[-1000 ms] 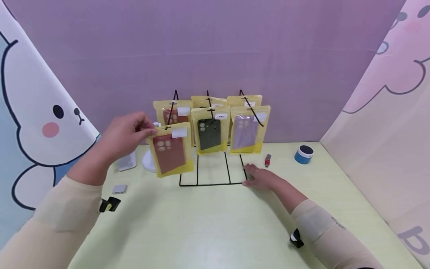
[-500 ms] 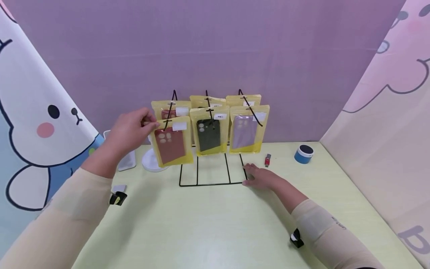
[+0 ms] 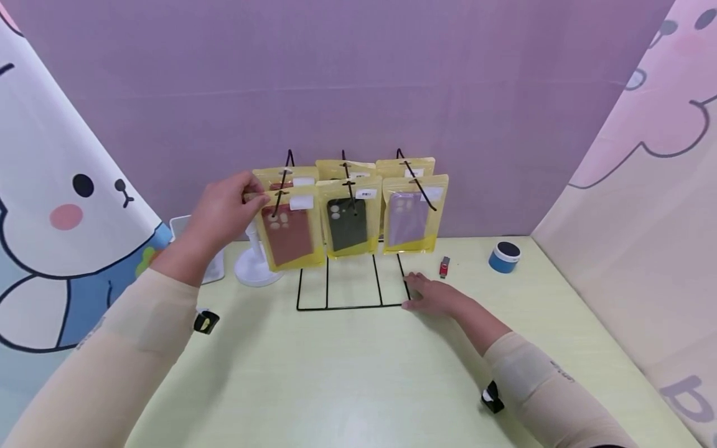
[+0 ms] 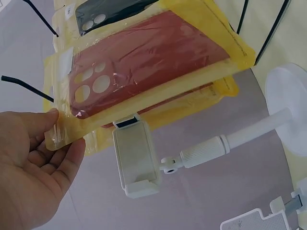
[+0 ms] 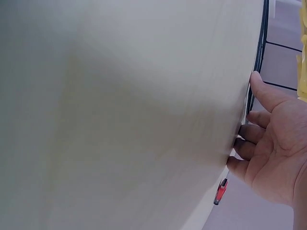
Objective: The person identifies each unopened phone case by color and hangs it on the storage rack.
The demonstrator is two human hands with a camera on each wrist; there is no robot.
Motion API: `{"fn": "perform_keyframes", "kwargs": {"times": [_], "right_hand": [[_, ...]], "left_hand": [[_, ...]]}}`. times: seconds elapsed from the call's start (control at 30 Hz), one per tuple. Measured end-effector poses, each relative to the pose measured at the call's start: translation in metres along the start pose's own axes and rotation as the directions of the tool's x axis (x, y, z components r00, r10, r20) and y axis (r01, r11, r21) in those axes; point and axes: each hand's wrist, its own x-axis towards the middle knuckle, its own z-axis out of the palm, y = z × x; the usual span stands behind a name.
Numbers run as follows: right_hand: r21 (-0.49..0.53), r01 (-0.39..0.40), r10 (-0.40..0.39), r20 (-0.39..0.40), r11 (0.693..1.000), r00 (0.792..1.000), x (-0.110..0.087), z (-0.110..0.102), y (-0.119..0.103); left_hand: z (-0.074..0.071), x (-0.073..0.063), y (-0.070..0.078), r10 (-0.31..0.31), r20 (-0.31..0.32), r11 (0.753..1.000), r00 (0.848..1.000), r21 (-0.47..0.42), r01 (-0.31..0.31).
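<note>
My left hand (image 3: 226,208) pinches the upper left corner of a clear-and-yellow bag holding a dark red phone case (image 3: 288,233). In the left wrist view the thumb and fingers grip the zip edge of this bagged phone case (image 4: 148,60). A black hook (image 3: 282,196) of the wire display rack (image 3: 350,307) seems to pass through the bag's hang hole. My right hand (image 3: 434,294) rests at the rack's front right corner, thumb on the front bar, fingers extended to the side bar. In the right wrist view the fingertips (image 5: 235,163) touch the table.
Bagged black (image 3: 347,224) and purple (image 3: 407,218) phone cases hang alongside, with more bags behind. A white phone stand (image 3: 257,267) stands left of the rack. A red USB stick (image 3: 444,267) and a blue round speaker (image 3: 504,257) lie to the right.
My left hand has raised the bagged red phone case and moved it back along the hook, level with its neighbours. My right hand has stayed at the rack's corner.
</note>
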Motion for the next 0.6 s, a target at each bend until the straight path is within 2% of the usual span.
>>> {"fn": "perform_keyframes", "kwargs": {"times": [0.13, 0.23, 0.4, 0.5, 0.6], "right_hand": [[0.011, -0.001, 0.001, 0.000, 1.000, 1.000, -0.001, -0.001, -0.002], [0.020, -0.012, 0.012, 0.000, 1.000, 1.000, -0.001, -0.002, -0.002], [0.036, -0.005, 0.004, 0.011, 0.999, 1.000, -0.001, -0.006, -0.002], [0.046, -0.009, 0.009, -0.001, 0.999, 1.000, -0.006, -0.012, -0.005], [0.070, 0.006, -0.003, -0.039, 0.998, 0.999, -0.021, -0.023, -0.011]], "left_hand": [[-0.002, -0.003, -0.001, 0.006, -0.014, 0.999, 1.000, -0.046, -0.006], [-0.003, -0.011, -0.003, -0.004, -0.060, 0.994, 0.998, -0.105, -0.002], [0.001, -0.035, -0.004, -0.055, -0.165, 0.979, 0.985, -0.205, 0.020], [0.007, -0.050, -0.004, -0.035, -0.209, 0.969, 0.977, -0.247, -0.018], [0.016, -0.064, -0.002, 0.000, -0.230, 0.963, 0.973, -0.262, -0.062]]}}
